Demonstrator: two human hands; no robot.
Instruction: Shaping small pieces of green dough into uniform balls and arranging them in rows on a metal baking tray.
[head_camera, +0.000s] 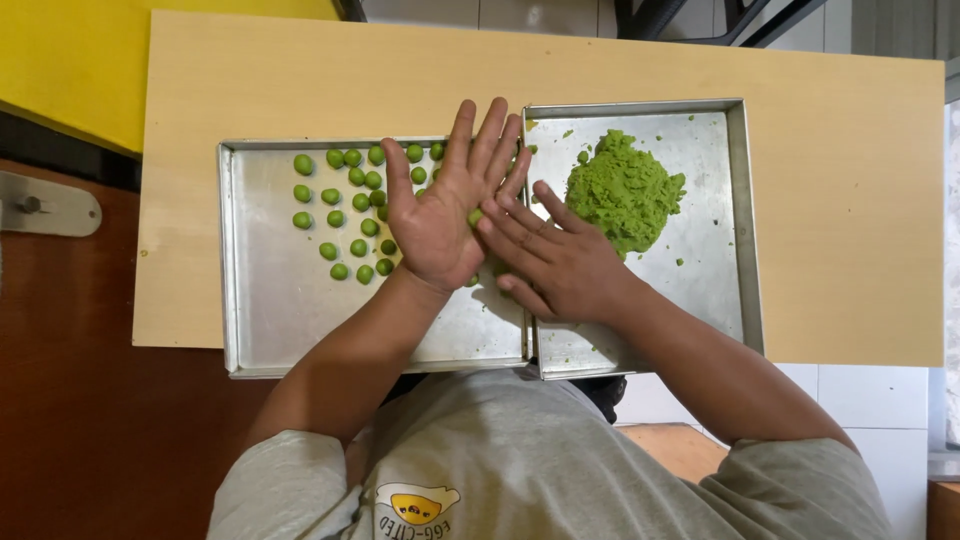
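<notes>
Left hand (440, 215) is palm-up, fingers spread and flat, over the right edge of the left tray (262, 320); right hand (555, 260) lies palm-down with its fingertips across the left palm's fingers, at the seam between the two trays. Neither grip is closed: both hands are flat, and a small green bit (476, 216) shows between the two hands, apparently a dough piece being rolled, though most of it is hidden so I can't confirm its size or shape. Rolled green balls (352, 205) sit in loose rows on the left tray, apart from each other; the bulk green dough mound (624, 190) sits in the right tray (745, 250), with crumbs scattered round it. Both trays rest on the pale wood desk (850, 200). To do this roll well, my read: keep palms flat and pressure light, small circular motion so the piece rounds instead of smearing, and keep the hands above the tray so a dropped piece lands inside. Match size to the balls already laid down. Set the piece in the open area at the tray's lower left, not touching neighbours, so they don't stick.
</notes>
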